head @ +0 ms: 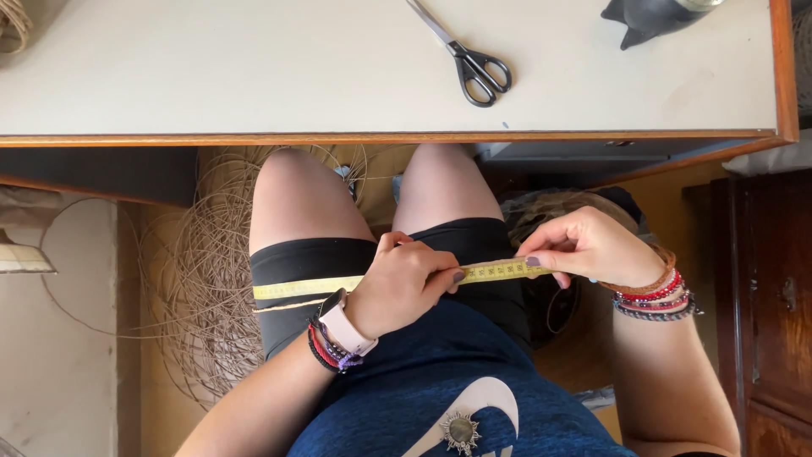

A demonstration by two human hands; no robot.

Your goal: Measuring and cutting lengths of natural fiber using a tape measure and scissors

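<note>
Nearest the cam: 1 blue shirt point(423, 381) w/ a white mark and 1 round sun-shaped pendant point(460, 430) hanging on it. Just past that, 2 hands over the lap, both on 1 yellow measuring tape point(304, 287) stretched flat across the black shorts point(296, 262) from L thigh to R. Left hand point(397, 283): fingers curled nearly shut, thumb and forefinger pinching the tape about mid-length; wrist carries 1 watch w/ pale pink band point(347, 326) plus several bead bracelets, dark, red, purple. Right hand point(588, 245): fingers bent, tips closed on the tape's far end, nails dark; wrist has a stack of bracelets point(655, 296), red, dark and tan, exact count hard to tell. A thin tan strand point(288, 305) lies along the tape on the L thigh. Below the knees, 1 big loose coil of tan cord point(211, 271) on the floor. Farther: 1 pale counter point(254, 76) w/ wood edge, w/ 1 pair of black-handled scissors point(469, 59) on it, blades apart, and 1 dark object point(651, 17) at the top edge, cut off. 1 dark wood cabinet point(774, 305) at R.
</note>
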